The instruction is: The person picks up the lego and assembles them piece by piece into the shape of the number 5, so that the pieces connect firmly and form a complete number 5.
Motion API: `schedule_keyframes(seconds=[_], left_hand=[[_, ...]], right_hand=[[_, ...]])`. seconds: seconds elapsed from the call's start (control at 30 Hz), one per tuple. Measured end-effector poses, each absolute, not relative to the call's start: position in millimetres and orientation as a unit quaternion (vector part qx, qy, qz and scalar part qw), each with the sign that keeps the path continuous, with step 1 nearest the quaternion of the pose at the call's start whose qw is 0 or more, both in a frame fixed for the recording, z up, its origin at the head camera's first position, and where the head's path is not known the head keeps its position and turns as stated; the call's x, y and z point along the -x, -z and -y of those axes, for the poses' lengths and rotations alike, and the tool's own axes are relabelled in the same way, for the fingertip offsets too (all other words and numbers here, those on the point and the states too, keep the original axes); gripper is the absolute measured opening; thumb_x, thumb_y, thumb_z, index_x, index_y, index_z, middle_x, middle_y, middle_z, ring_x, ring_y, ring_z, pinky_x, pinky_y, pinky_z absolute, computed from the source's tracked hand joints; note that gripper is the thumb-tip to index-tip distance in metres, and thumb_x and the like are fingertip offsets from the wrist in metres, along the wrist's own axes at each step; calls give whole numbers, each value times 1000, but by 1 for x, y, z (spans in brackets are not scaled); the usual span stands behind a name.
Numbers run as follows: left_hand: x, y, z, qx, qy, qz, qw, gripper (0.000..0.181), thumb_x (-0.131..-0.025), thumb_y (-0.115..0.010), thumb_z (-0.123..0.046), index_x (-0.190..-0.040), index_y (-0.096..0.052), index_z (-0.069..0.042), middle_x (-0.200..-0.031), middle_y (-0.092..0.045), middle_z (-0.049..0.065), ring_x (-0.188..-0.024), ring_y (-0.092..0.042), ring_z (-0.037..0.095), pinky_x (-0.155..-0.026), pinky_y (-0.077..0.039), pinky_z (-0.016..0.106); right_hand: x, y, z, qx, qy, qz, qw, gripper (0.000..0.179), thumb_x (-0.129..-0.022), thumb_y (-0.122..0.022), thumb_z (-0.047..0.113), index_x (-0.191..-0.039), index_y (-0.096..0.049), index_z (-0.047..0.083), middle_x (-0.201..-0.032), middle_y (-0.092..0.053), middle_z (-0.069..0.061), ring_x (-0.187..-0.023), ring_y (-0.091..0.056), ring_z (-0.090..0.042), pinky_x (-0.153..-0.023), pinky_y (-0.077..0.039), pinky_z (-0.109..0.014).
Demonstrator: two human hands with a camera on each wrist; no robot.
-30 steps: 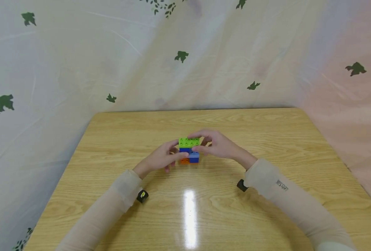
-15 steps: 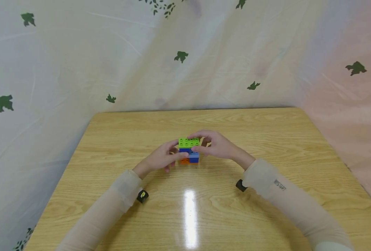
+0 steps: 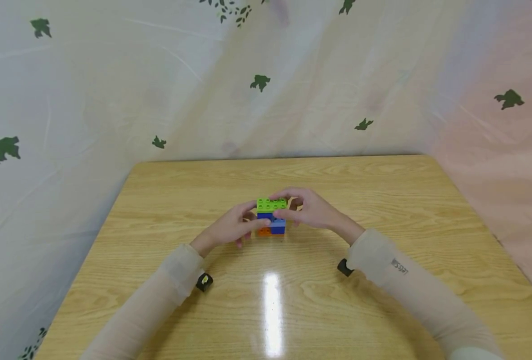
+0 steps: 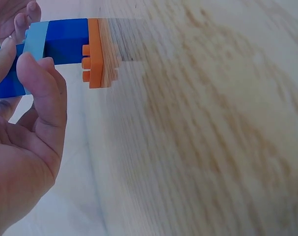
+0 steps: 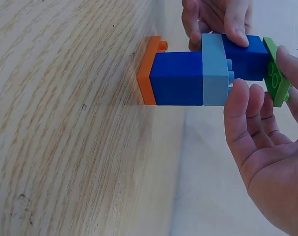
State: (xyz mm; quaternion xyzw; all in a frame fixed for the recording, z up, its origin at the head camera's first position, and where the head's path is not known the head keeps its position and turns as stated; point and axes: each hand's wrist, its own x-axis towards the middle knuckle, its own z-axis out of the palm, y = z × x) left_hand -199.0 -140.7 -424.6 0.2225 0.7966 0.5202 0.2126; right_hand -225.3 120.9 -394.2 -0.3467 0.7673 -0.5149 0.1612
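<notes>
A small tower of toy building bricks stands on the table between both hands. At its foot lies an orange plate [image 5: 148, 73], studs showing at one end. On that sits a dark blue brick [image 5: 178, 78], topped by a light blue brick [image 5: 215, 69]. Above, towards the left end, is a second dark blue brick [image 5: 252, 56], capped by a bright green studded plate [image 3: 272, 204]. My left hand [image 3: 231, 225] pinches the upper blue brick, thumb on the near side. With thumb and index finger, my right hand [image 3: 313, 209] holds the green plate's right part.
The wooden table [image 3: 270, 280] reaches back to a pale curtain [image 3: 202, 100] printed with dark green leaf shapes. Black wrist devices hang below both sleeve cuffs, the left device [image 3: 204, 281] and the right device [image 3: 345, 267], close over the tabletop.
My right forearm and wrist have shifted slightly left. Both hands keep their hold and the brick tower stays in place.
</notes>
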Motion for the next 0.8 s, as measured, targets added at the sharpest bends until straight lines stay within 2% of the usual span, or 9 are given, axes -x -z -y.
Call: schedule_keyframes(seconds=[0.17, 0.33, 0.57, 0.73, 0.8], left_hand=[[200, 425, 141, -217, -520, -799, 210, 49, -98, -64, -49, -142, -53, -31, -99, -65, 22, -57, -54, 26, -42, -52, 41], [199, 424, 140, -213, -517, -802, 210, 49, -98, -65, -49, -141, -53, -30, -100, -65, 20, -59, -56, 27, -43, -53, 41], [198, 423, 139, -216, -518, -801, 207, 46, -100, -64, -46, -141, -53, -30, -99, -65, 21, -60, -56, 29, -43, -53, 38], [199, 426, 139, -223, -512, -804, 201, 47, -100, -62, -48, -141, -53, -28, -99, -65, 20, -61, -59, 33, -45, -53, 39], [199, 426, 140, -218, -507, -809, 200, 47, -101, -57, -53, -141, -53, -28, -100, -65, 18, -64, -61, 34, -47, -54, 41]], right_hand=[[225, 394, -120, 340, 521, -766, 161, 39, -95, -74, 21, -133, -66, 12, -111, -59, -11, -77, -60, -53, -59, -56, -57], [226, 395, -120, 328, 531, -762, 170, 37, -95, -75, 21, -130, -68, 13, -109, -58, -12, -72, -59, -53, -60, -56, -60], [227, 396, -120, 327, 521, -770, 170, 36, -95, -75, 24, -129, -69, 14, -106, -58, -12, -61, -57, -43, -57, -55, -60], [228, 397, -120, 323, 519, -773, 171, 35, -95, -75, 25, -128, -69, 16, -104, -59, -12, -59, -54, -47, -55, -54, -57], [228, 398, -120, 323, 520, -772, 171, 36, -94, -75, 25, -128, -69, 16, -104, -59, -12, -59, -54, -49, -55, -54, -57]])
